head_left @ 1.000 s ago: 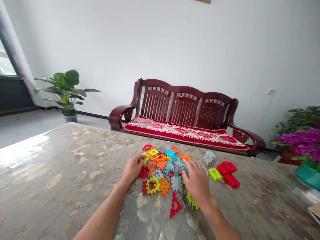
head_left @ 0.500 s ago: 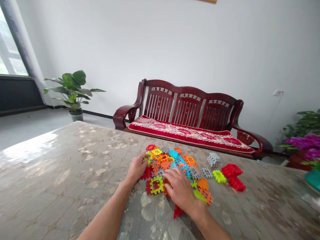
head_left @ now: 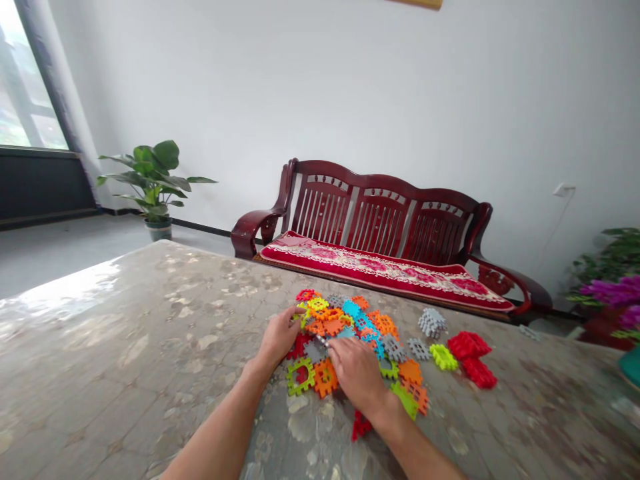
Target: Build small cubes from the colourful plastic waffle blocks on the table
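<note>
A heap of coloured plastic interlocking tiles (head_left: pixel 360 320) lies on the patterned table (head_left: pixel 125 347). My left hand (head_left: pixel 279 337) rests on the heap's left edge, fingers curled against a yellow-green tile. My right hand (head_left: pixel 356 372) lies palm down over the heap's near side, its fingertips pinching a grey tile (head_left: pixel 316 349). Right of the heap sit a grey stack (head_left: pixel 432 322), a yellow-green stack (head_left: pixel 443 356) and two red stacks (head_left: pixel 470 353). A red piece (head_left: pixel 360 425) peeks out under my right wrist.
A dark red wooden bench (head_left: pixel 385 227) with a red cushion stands behind the table. A potted green plant (head_left: pixel 155 180) is at the left by the window. Purple flowers and a teal pot (head_left: pixel 631 363) sit at the far right.
My right hand slid from the heap's right side to its near left and took a grey tile in its fingertips. Several tiles shifted. The left hand barely moved.
</note>
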Tool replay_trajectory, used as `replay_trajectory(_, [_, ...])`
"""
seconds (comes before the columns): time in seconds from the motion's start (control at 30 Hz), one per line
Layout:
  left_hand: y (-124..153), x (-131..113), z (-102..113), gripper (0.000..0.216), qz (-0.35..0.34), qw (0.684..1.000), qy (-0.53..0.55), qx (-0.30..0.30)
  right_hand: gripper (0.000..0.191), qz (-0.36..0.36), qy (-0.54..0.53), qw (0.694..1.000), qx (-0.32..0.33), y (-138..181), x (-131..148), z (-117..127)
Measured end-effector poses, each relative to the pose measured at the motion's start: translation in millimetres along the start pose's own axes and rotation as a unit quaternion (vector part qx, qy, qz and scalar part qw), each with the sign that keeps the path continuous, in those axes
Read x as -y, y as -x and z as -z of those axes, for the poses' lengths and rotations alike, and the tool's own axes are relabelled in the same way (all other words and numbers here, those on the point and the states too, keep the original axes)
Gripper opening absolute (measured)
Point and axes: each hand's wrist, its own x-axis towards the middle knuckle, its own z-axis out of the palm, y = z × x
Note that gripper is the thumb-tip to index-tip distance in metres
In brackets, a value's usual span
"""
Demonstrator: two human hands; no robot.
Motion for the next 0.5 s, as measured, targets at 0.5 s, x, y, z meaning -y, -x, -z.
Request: replay_trajectory(0.5, [0, -3, 2, 0.037, 0.003, 0.999, -0.031, 0.011, 0.049, -0.226, -0.245, 0.94, -0.072, 8, -87, 2])
